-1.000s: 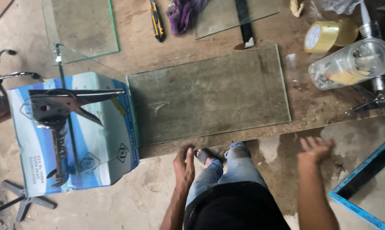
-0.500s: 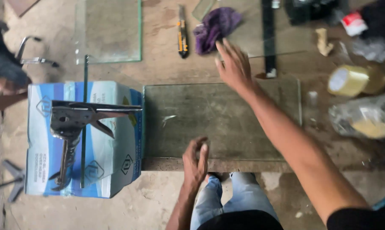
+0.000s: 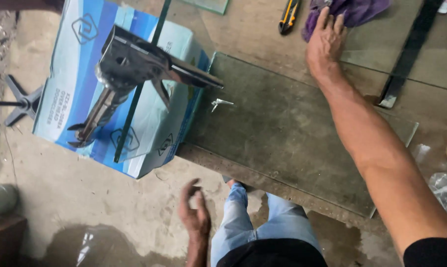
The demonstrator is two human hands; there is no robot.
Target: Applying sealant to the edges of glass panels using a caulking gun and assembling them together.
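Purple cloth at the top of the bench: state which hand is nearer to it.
Right. The right hand has its fingertips on the purple cloth. The left hand hangs low, off the bench edge, far from it.

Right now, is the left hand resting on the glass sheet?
No, the left hand hangs open in the air below the bench edge, apart from the glass sheet, over the floor.

A worn brown wooden surface carries a large rectangular pane of clear glass, lying flat and reaching its near edge. Beyond it lie a yellow-and-black utility knife and a crumpled purple cloth. A blue-and-white cardboard box rests at the left end, above the grey concrete floor.
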